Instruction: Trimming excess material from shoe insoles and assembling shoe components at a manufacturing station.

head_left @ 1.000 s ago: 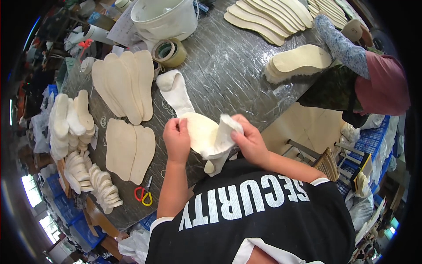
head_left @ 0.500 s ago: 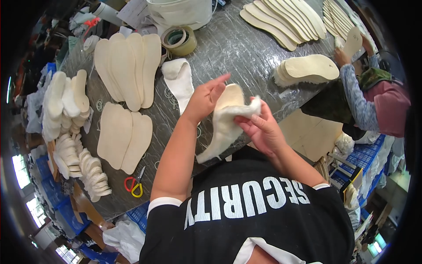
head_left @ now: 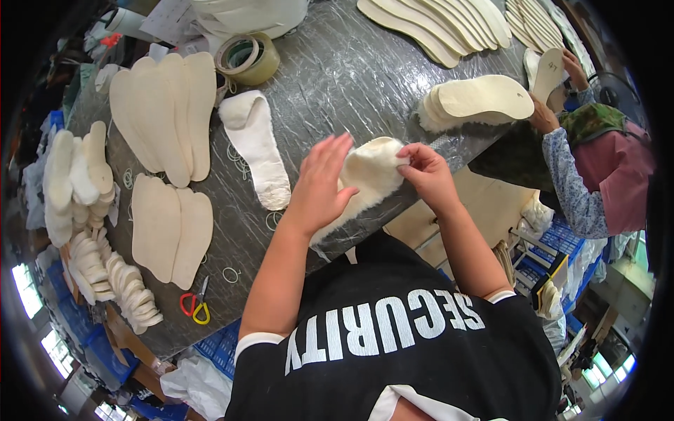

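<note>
Insole (head_left: 375, 172), fluffy, curved, edge pinched in right hand (head_left: 430, 179) (left hand (head_left: 318, 191) straight-fingered, thumb apart)

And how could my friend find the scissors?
Find the big grey table, then the two overlapping cream insoles on its left side. Just below them in the picture, near the table's edge, lie the scissors. One handle loop is red, the other yellow, unlike the pale insoles.
</note>
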`<state>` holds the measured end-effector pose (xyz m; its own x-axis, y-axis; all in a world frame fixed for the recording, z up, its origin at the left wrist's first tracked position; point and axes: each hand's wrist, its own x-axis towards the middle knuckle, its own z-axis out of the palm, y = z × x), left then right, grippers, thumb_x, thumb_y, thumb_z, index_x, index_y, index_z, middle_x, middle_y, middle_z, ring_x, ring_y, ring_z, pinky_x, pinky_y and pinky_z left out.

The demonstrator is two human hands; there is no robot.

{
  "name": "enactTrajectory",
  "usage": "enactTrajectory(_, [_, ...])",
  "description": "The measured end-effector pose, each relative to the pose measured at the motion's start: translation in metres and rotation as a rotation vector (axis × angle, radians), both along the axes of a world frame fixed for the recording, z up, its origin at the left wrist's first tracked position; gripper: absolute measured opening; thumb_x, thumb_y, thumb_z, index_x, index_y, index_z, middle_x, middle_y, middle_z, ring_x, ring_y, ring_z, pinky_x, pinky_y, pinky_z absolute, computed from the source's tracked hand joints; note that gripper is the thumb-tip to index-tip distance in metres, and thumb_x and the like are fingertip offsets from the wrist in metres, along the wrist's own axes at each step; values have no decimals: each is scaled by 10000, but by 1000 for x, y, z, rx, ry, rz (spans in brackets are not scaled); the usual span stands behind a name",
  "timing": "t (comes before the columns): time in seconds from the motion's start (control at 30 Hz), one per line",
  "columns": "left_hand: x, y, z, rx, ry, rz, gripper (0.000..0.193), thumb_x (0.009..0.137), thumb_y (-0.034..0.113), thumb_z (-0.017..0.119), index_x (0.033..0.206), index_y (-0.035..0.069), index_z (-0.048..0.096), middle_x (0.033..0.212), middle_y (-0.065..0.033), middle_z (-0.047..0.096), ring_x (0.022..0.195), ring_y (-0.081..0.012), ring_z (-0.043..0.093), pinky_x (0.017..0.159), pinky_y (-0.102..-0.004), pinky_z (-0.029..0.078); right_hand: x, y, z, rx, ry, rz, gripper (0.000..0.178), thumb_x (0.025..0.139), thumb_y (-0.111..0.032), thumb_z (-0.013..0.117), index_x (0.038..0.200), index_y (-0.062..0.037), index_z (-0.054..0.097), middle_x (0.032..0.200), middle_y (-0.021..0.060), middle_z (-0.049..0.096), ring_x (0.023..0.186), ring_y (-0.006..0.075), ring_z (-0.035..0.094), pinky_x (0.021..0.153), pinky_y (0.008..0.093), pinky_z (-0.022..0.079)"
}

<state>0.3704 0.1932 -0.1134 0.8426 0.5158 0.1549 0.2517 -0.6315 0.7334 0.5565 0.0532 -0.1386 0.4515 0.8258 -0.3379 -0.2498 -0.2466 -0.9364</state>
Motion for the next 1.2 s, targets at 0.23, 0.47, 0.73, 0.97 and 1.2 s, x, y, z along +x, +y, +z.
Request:
enactTrajectory(0.23, [30, 42, -14, -313, 157, -289, 323, 661, -47, 619, 975, 26, 645, 990, -90, 628, 952, -277, 570, 890, -367, 438, -10, 4, 1, 236, 150, -83, 250, 887, -22, 577, 1131, 6, 532, 1070, 73, 546, 870, 124, 575, 782, 257, 484])
enactTrajectory(0.47, [-8, 41, -5, -932, -242, -107, 218, 717, -114, 606, 901, -6, 651, 1043, -70, 610, 993, -175, 576, 925, -328, 437, -14, 5, -21, -31, 300, -72, 500, 918, -153, 588, 1333, 66, 415, 1096, 137, 620, 953, 180, 623, 800, 309, 519])
enactTrajectory(0.73, [-22, 53, 16, -997, -375, -8, 334, 833, 127, 719, 1128, 23, 604, 1080, -133, 626, 987, -239, 602, 942, -403, 475, -49, 51, -3, 504, 953, 111, 608, 943, -309, 580, 1433, -95, 292, 1309, 85, 506, 1208, 177, 489, 1021, 371, 394])
enactTrajectory(0.97, [-30, 49, 53, -1058, -550, 183, 404, 850, 3, 653, 1238, -6, 542, 1216, -130, 602, 1096, -268, 597, 979, -425, 459, -62, 60, 22, 589, 748, 481, 1180, 655, -167, 814, 1525, -152, 18, 1438, 109, 364, 1285, 214, 407, 1056, 386, 347])
enactTrajectory(1.2, [-36, 43, 89, -911, -533, 240, 519, 796, 114, 736, 1247, -14, 511, 1143, -153, 614, 1068, -277, 598, 935, -407, 481, -69, 61, 44, 558, 529, 631, 939, 821, -139, 661, 1528, -130, 45, 1427, 102, 352, 1305, 189, 329, 1068, 318, 288])
